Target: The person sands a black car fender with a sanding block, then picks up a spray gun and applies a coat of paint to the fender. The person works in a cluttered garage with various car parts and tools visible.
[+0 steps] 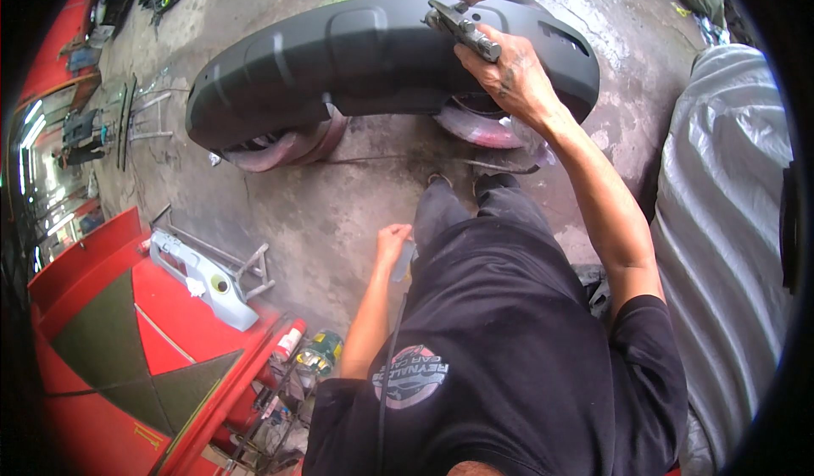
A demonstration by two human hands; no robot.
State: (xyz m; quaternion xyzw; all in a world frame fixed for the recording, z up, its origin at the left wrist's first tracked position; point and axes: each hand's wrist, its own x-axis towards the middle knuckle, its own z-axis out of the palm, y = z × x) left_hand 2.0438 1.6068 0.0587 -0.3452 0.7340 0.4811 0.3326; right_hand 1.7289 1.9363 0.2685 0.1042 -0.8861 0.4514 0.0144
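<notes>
My right hand (pixel 517 77) is closed around the grip of a metal spray gun (pixel 462 28), with its rounded cup at the top edge of the view. The gun is over the right part of a dark grey car bumper (pixel 373 52). The bumper lies across two tyres dusted pinkish, a left one (pixel 292 150) and a right one (pixel 479 127). Low beside my left leg, my left hand (pixel 393 244) has its fingers curled. A small greyish, see-through piece (pixel 404 261) hangs at its palm; I cannot make out what it is. A thin dark hose (pixel 393 349) runs down over my shirt.
At right stands a large shape under a silver cover (pixel 729 222). To the left, a light grey bumper part (pixel 203 281) rests on a red panel (pixel 170 323), beside a metal stand (pixel 254 264) and several cans and bottles (pixel 322 349). A dark rod (pixel 500 167) lies near my feet.
</notes>
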